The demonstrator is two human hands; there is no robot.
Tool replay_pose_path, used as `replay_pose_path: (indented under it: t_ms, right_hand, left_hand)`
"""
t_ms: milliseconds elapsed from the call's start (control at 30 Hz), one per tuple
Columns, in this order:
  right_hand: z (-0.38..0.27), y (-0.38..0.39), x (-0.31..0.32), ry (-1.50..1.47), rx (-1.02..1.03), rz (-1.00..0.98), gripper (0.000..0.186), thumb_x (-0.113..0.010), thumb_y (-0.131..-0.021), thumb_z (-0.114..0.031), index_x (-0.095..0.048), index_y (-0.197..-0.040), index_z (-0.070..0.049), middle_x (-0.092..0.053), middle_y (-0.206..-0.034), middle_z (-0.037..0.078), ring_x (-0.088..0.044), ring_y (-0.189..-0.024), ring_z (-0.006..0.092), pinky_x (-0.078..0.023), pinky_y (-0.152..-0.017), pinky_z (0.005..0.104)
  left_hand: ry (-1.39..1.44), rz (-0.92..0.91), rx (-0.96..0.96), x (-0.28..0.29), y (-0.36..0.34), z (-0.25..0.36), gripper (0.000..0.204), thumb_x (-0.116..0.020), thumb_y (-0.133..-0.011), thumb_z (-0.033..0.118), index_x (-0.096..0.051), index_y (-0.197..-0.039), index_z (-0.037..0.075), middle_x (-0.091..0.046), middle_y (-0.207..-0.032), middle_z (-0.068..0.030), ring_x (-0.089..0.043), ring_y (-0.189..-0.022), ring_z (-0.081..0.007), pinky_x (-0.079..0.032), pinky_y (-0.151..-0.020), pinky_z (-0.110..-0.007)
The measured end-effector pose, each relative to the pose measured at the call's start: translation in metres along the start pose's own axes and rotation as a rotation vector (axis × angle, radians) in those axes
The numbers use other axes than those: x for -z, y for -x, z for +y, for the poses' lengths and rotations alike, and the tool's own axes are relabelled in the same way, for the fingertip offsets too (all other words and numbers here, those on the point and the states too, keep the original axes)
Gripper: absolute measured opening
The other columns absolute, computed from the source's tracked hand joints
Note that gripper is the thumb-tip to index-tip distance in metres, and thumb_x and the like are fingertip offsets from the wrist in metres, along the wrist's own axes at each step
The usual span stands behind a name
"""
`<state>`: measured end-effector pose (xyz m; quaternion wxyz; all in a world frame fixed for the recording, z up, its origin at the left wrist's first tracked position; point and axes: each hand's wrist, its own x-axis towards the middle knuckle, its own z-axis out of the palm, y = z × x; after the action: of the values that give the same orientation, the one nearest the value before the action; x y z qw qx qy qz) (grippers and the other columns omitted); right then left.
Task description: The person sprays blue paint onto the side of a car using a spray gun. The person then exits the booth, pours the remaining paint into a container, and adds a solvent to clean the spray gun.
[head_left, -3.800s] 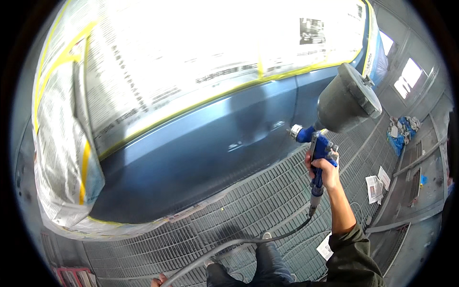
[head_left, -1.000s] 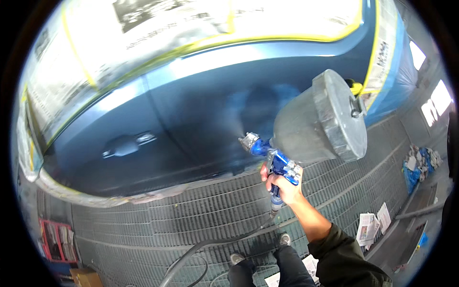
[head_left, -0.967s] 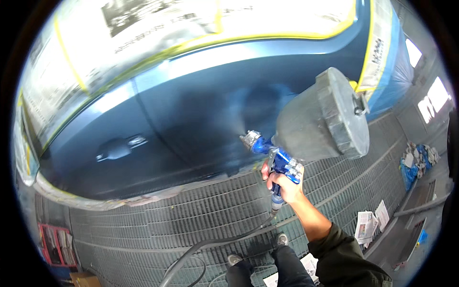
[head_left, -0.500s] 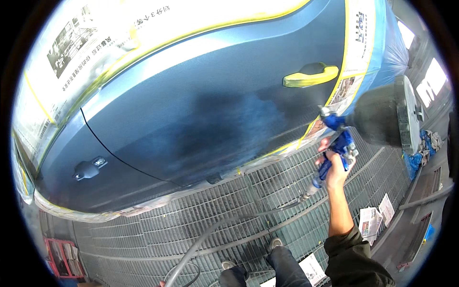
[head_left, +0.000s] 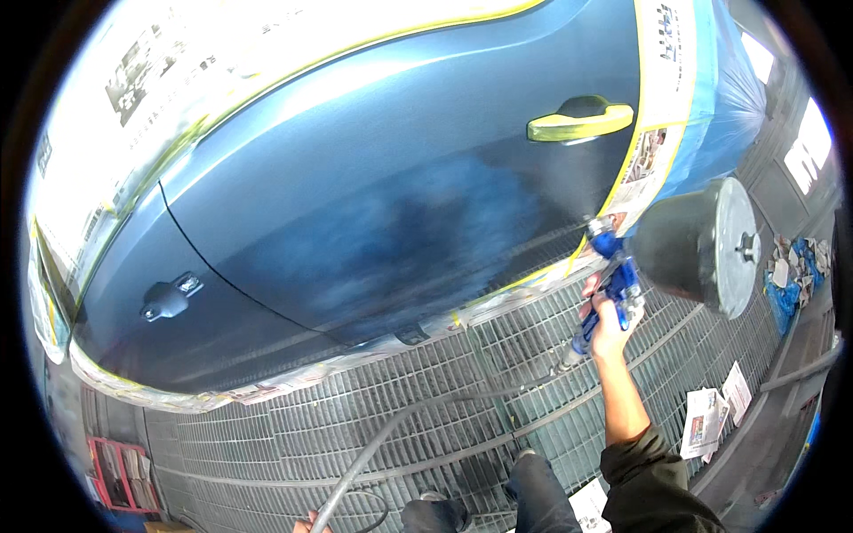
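Observation:
My right hand is wrapped round the grip of a blue spray gun with a dark paint cup on it. The nozzle points at the blue car door panel, below the taped door handle, and a faint mist shows there. From the gun's grip a grey air hose runs down to the lower edge. My left hand is closed round this hose there, mostly cut off by the frame. Mid-panel lies a cloudy, lighter blue patch.
Newspaper masking edged with yellow tape and blue plastic film surround the panel. Underfoot is a metal floor grating with loose newspaper sheets. A red rack stands lower left; crumpled waste lies at right.
The spray gun in my right hand has moved slightly left and down in view, its cup tilting lower. More of my left hand shows on the hose. The view has shifted a little.

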<state>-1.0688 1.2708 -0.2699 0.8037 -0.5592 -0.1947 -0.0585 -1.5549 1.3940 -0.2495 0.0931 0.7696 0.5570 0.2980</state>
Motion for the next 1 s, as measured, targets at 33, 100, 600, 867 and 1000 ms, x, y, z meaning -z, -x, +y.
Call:
replay_pose_path:
  t_ms: [33,100,600,867,1000]
  right_hand:
    - [0.004,0.008,-0.003,-0.036,-0.042,-0.111,0.021,-0.051,-0.078,0.0,-0.059,-0.096,0.006,-0.063,-0.085,0.011,-0.06,-0.07,0.0138,-0.049,-0.051,0.0252]
    - [0.01,0.028,-0.023,-0.09,-0.105,-0.23,0.021,-0.053,-0.078,0.001,-0.06,-0.098,0.004,-0.062,-0.088,0.012,-0.059,-0.072,0.0143,-0.049,-0.054,0.0252]
    - [0.058,0.174,-0.168,-0.021,-0.414,-0.856,0.022,-0.053,-0.066,0.001,-0.061,-0.087,0.002,-0.061,-0.085,0.012,-0.06,-0.075,0.0206,-0.05,-0.062,0.0321]
    - [0.053,0.136,-0.125,-0.046,-0.553,-0.607,0.023,-0.053,-0.065,0.001,-0.061,-0.087,0.003,-0.062,-0.085,0.012,-0.061,-0.075,0.021,-0.05,-0.06,0.0329]
    - [0.068,0.087,-0.062,-0.098,-0.34,-0.519,0.026,-0.047,-0.067,0.0,-0.06,-0.089,0.006,-0.061,-0.077,0.013,-0.058,-0.061,0.0179,-0.048,-0.056,0.0287]
  left_hand:
    - [0.023,0.024,-0.018,-0.005,0.004,-0.016,0.021,-0.053,-0.083,0.011,-0.046,-0.067,-0.001,-0.035,-0.052,-0.0155,-0.03,-0.045,-0.0235,-0.031,-0.043,-0.04]
    - [0.064,0.07,-0.053,-0.011,0.011,-0.05,0.022,-0.054,-0.083,0.01,-0.045,-0.067,-0.001,-0.034,-0.053,-0.0148,-0.029,-0.046,-0.0215,-0.03,-0.043,-0.039]
    - [-0.074,0.175,0.157,0.017,0.049,-0.143,0.029,-0.054,-0.09,0.014,-0.046,-0.067,-0.003,-0.037,-0.053,-0.0148,-0.033,-0.048,-0.0219,-0.028,-0.046,-0.039]
    - [0.01,0.195,0.032,-0.012,0.039,-0.089,0.033,-0.054,-0.093,0.015,-0.051,-0.066,-0.004,-0.045,-0.053,-0.0198,-0.042,-0.047,-0.0249,-0.029,-0.047,-0.042]
    - [0.117,0.101,-0.03,-0.039,0.04,-0.071,0.038,-0.055,-0.092,0.014,-0.04,-0.061,-0.001,-0.033,-0.052,-0.013,-0.031,-0.047,-0.0218,-0.024,-0.045,-0.04]
